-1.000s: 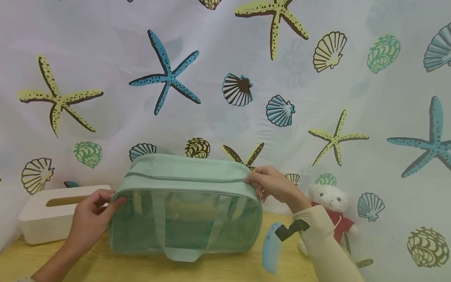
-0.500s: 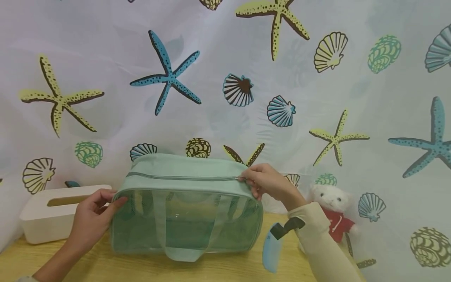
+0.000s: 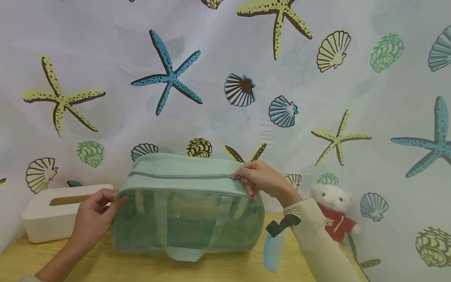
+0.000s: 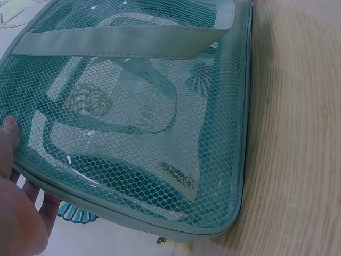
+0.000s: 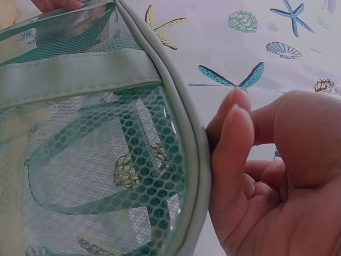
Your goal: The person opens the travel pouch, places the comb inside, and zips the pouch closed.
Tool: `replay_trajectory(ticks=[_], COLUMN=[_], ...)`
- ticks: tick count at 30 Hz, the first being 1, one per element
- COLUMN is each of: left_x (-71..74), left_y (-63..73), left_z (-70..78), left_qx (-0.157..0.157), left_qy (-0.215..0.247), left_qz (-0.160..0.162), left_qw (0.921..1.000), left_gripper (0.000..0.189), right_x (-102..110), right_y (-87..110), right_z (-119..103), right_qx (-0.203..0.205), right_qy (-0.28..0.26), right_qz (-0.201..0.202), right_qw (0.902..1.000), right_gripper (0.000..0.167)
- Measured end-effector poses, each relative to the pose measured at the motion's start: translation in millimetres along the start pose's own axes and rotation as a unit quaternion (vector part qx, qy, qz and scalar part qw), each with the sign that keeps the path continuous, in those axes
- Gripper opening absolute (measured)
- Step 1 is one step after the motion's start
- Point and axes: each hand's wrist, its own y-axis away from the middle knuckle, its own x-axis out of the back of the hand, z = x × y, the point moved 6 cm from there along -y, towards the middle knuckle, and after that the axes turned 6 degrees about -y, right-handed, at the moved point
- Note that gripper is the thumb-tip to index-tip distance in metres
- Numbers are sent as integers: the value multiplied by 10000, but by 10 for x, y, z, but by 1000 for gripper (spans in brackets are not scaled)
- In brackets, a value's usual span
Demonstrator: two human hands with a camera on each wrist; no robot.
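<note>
A mint-green bag (image 3: 190, 252) with see-through mesh-patterned sides and fabric handles stands upright on the table. Along its top runs a grey zipper (image 3: 183, 177). My right hand (image 3: 262, 178) pinches the zipper pull between thumb and fingertips, near the right end of the top; the pull itself is mostly hidden. At the upper left corner, my left hand (image 3: 93, 215) holds the bag's edge, thumb on the front and fingers behind. In the left wrist view the left fingers (image 4: 49, 210) show under the piped rim. The right wrist view has the thumb (image 5: 234, 138) beside the bag's piping.
A white tissue box (image 3: 46, 223) is behind the left hand. Right of the bag lies a light-blue, comb-like thing (image 3: 272, 254). A white plush toy (image 3: 332, 197) in a red top sits behind the right forearm. A sea-patterned curtain (image 3: 211, 47) hangs behind the table (image 3: 141, 268).
My right hand has moved left along the zipper with the pull in its fingers. The left hand keeps its hold on the bag's corner.
</note>
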Motion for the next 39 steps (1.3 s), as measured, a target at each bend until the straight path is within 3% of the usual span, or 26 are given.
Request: replay_trajectory(ticks=[10,21,28,39], left_x=[5,-11,-8,18], left_y=[-24,22,39,-5], left_z=[-20,-14,-78,-19], left_qx=[-39,56,54,-68], left_qy=[-181,-74,-211,-292], left_qz=[-3,-56,-124,-265], left_qw=[9998,9999,9997,9992], left_gripper=[6,5,8,10], right_x=[-90,-194,-260,-357], right_y=[-48,-115,-146,-204], right_z=[-135,-66,-106,-231], right_qx=[237,-50,51,138], right_qy=[151,94,62,27], right_qz=[-61,-113,-258,-385], right_qw=[9996,9999,9996,9992], right_gripper=[33,30,32,32])
